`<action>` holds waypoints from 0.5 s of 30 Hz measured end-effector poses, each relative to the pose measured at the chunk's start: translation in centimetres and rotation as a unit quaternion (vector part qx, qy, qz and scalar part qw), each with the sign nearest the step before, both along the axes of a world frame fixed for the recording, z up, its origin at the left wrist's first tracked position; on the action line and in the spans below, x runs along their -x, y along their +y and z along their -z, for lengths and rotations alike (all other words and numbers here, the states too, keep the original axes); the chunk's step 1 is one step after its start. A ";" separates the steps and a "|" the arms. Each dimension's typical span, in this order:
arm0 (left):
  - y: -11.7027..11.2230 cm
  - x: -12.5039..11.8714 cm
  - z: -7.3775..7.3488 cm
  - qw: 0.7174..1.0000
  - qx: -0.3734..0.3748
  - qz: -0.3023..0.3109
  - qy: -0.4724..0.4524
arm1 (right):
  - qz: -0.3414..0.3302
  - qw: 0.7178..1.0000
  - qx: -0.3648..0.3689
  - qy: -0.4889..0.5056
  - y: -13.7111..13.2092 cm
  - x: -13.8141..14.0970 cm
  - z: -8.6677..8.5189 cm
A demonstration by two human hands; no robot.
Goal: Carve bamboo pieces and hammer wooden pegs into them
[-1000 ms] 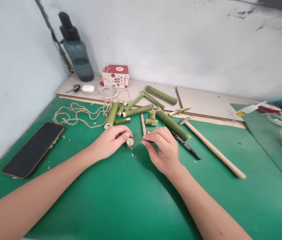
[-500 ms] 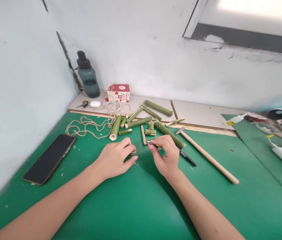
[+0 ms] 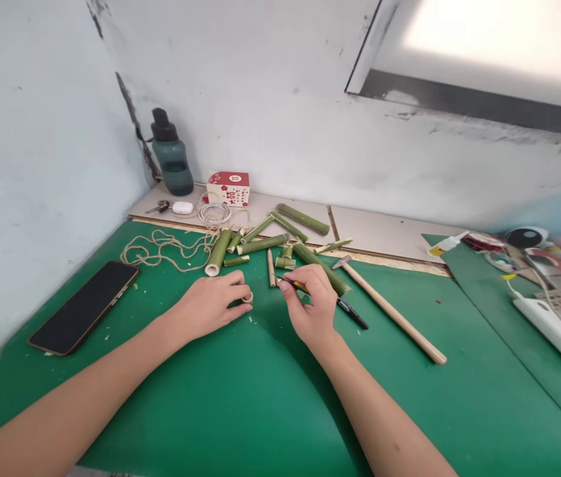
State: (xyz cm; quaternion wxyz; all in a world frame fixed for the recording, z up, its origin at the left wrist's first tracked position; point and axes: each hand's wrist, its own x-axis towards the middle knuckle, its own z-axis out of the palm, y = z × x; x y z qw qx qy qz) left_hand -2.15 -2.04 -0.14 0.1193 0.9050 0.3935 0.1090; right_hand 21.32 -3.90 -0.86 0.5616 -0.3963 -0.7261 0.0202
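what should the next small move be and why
Probably bring the slim black-and-yellow tool in the right hand toward the short bamboo piece: the left hand is curled around that piece, while the tool's tip sits apart from it.

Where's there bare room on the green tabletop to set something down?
The widest patch of green tabletop lies between the left forearm and right forearm. Another lies between the hammer and white device. Bamboo pieces crowd the far edge.

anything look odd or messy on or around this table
Yes: pale chips litter the green tabletop by the left hand, the twine lies in a loose tangle, and the wall near the bottle has a dark jagged streak, probably damage.
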 end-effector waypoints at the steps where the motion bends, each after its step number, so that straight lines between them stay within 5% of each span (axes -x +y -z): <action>1: 0.1 0.0 0.1 1.000 -0.002 0.006 -0.002 | -0.001 1.000 0.001 0.000 0.0 0.0 0.0; 6: 0.2 0.3 1.0 0.998 -0.042 0.031 -0.021 | -0.008 1.000 0.010 -0.022 0.1 -0.1 0.1; 11: 0.0 0.2 1.8 0.993 -0.093 0.050 -0.051 | 0.020 0.994 0.094 -0.052 0.2 -0.5 -0.1; 15: -0.3 0.0 1.4 0.972 -0.157 0.033 -0.170 | 0.059 0.985 0.133 -0.089 0.3 -0.7 -0.1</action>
